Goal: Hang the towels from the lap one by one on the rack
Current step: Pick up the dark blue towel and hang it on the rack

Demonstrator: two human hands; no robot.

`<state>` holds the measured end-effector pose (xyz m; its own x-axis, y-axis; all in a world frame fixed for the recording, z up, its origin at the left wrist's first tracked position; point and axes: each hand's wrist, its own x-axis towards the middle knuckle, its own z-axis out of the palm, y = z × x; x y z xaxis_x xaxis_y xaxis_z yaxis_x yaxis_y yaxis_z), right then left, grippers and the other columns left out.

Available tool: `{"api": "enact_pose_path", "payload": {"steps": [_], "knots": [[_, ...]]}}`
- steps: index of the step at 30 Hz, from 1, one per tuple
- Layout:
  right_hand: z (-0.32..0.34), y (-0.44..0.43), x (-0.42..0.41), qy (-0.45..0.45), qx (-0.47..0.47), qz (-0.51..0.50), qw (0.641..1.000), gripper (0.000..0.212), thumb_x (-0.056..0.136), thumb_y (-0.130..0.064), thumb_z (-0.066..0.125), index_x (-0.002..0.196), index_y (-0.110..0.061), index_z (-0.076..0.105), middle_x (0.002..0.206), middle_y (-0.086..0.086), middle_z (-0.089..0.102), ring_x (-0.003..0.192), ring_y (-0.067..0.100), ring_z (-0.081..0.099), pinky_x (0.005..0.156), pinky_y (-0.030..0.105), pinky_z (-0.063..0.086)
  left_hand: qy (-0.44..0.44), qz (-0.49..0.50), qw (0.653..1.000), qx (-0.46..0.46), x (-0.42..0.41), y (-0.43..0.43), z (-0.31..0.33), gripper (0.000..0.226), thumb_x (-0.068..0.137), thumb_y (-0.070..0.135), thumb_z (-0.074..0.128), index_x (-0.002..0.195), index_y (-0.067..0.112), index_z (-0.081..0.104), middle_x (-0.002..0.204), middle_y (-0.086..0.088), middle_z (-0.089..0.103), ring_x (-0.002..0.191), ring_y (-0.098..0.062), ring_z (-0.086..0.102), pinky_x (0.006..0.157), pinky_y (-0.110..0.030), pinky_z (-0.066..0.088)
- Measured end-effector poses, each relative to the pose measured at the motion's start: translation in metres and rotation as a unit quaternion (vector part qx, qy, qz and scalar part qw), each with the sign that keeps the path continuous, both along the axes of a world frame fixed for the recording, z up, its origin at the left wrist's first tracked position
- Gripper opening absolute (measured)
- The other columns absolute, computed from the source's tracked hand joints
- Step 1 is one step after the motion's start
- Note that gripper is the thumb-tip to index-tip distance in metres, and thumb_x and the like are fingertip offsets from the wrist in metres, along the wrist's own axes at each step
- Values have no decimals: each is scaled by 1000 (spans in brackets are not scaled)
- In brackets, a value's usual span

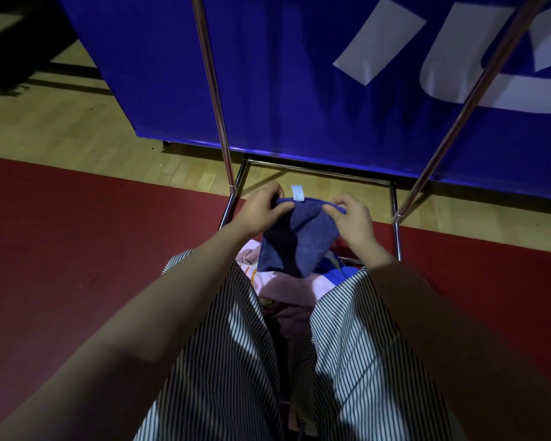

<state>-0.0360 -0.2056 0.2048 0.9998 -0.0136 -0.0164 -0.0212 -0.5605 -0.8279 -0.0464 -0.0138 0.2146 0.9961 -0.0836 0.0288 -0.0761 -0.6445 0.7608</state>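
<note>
**A:** Where was the towel, from the head camera?

**B:** The dark blue terry towel [296,243] was held up over the knees, above the lap. The left hand [261,210] pinched one top corner with curled fingers, and the right hand [352,218] pinched the other. A small white label [297,193] stood up from the hem between them.

**A:** And the others?

**B:** A heap of pink and blue towels [287,281] lay in the lap, between the black-and-white striped trousers [357,345]. The blue towel's lower end hung down onto that heap.

**A:** The rack?

**B:** The chrome tube rack [218,122] stood just ahead of the knees. Its uprights ran out of the top of the view, so I couldn't see the hanging bar.

**A:** What worried you?

**B:** Both grips were only on the hem, so I thought a corner might slip on the lift. The trailing end could have dragged a towel off the lap onto the dark red floor mat [77,233]. Draped unevenly, it might have slid off the smooth tube.
</note>
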Motion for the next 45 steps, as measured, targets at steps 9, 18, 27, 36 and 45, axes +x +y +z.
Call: {"api": "enact_pose_path", "payload": {"steps": [9,18,27,36,45], "knots": [[1,5,-2,-18,-15,33,999,14,88,-10,59,98,-2,64,99,17,67,94,30,61,75,30,39,-18,17,993,111,3,-4,-2,21,93,18,51,90,0,61,93,-21,62,89,-33,56,70,-35,36],[-2,8,3,-10,36,-3,999,12,86,-12,63,90,-1,66,85,5,63,84,15,54,69,22,36,13,-29,999,32,3,-14,-6,15,91,14,56,91,-1,58,82,-12,54,78,-28,52,63,-27,27],[2,10,3,-21,82,8,996,10,86,-3,61,90,6,66,87,4,60,88,14,53,66,-2,34,13,-50,991,121,3,-12,-5,13,91,5,48,94,-6,54,98,-26,54,92,-38,54,73,-38,37],[3,7,7,0,151,-15,988,8,94,-6,49,89,-8,54,82,0,52,73,2,46,64,0,35,55,-87,994,-45,-2,-16,0,18,96,23,48,98,8,58,91,-2,60,86,-15,54,78,-31,42],[-2,9,8,30,149,5,988,7,94,-9,50,89,-9,55,77,-9,52,73,-2,47,63,0,36,115,22,991,-57,1,-19,3,52,82,32,70,48,21,32,42,9,34,33,-1,34,40,-16,22]]}}
